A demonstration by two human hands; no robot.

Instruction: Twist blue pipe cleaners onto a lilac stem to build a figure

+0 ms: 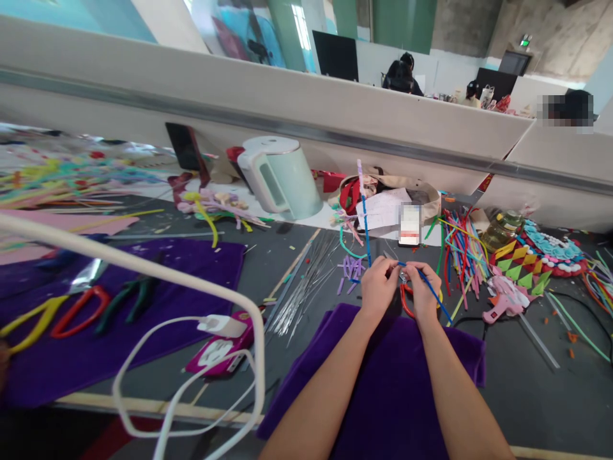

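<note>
Pinching blue pipe cleaner [433, 294], both hands [378, 286] [424, 289]; phone [409, 225] screen pixelated, unreadable

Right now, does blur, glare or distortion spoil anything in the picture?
Head view: left hand and right hand readable, fine detail between them soft; same view: phone screen pixelated, pliers soft, wires glinting, window washed out; same view: frame tilted, partition slanting.

The held pipe cleaner [443, 309] is blue, the cloth [390, 383] purple.
</note>
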